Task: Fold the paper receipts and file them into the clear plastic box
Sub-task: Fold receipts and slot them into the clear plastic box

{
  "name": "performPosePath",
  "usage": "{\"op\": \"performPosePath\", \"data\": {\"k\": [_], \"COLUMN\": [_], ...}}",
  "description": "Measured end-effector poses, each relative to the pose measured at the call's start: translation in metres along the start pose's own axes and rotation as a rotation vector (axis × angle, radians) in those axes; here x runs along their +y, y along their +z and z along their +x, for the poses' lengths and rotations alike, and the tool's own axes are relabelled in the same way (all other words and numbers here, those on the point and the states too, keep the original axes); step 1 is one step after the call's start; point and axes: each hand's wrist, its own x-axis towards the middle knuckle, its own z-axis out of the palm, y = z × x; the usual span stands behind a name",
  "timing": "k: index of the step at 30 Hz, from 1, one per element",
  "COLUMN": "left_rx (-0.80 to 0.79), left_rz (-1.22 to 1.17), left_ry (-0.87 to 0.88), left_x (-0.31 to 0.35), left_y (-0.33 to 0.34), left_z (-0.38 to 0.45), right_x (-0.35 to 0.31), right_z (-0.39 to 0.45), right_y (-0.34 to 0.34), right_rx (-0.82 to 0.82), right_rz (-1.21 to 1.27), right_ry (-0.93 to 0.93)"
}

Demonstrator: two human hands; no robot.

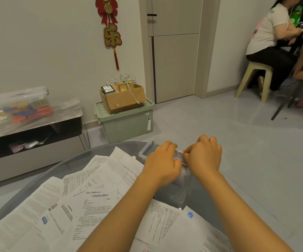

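Receipt (180, 157) pinched between both hands (183, 160)

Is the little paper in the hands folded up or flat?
Folded: both hands pinch the receipt into a small narrow strip above the clear box.

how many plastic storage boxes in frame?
3. The clear plastic box sits on the glass table under both hands; a lidded clear bin sits on the low cabinet at left; a green bin stands on the floor under a cardboard box. Others may be hidden.
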Motion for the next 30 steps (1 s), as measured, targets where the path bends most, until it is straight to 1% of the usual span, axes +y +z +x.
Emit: {"op": "performPosePath", "data": {"k": [3,6,9,14,19,23,26,28,30], "left_rx": [-0.044,-0.089,-0.123,-0.149,-0.073,-0.02,0.025,0.04,0.042], "left_rz": [0.101,0.206,0.248,0.237,0.143,0.122,0.094,0.081,0.06], "left_ry": [0.021,0.01,-0.013,-0.042,-0.064,-0.085,-0.1,-0.099,-0.103], "left_x": [0.0,0.0,0.001,0.002,0.0,-0.003,0.0,0.006,0.013], "left_y": [0.002,0.005,0.004,0.003,-0.002,-0.016,-0.03,-0.039,-0.044], "left_z": [0.001,0.004,0.006,0.007,0.0,-0.016,-0.035,-0.051,-0.07], "right_x": [0.002,0.003,0.002,0.005,0.007,0.004,0.003,0.004,0.003], "right_z": [0.001,-0.001,-0.003,0.001,-0.002,-0.01,-0.021,-0.032,-0.046], "right_y": [0.002,0.004,0.005,0.009,0.013,0.013,0.0,-0.011,-0.021], "right_rx": [-0.064,-0.064,-0.061,-0.14,-0.151,-0.185,-0.146,-0.089,-0.059], "right_rz": [0.0,0.189,0.375,0.442,0.567,0.575,0.49,0.415,0.401], "right_ry": [-0.001,0.035,0.111,0.142,0.1,0.049,0.016,-0.054,-0.16]}}
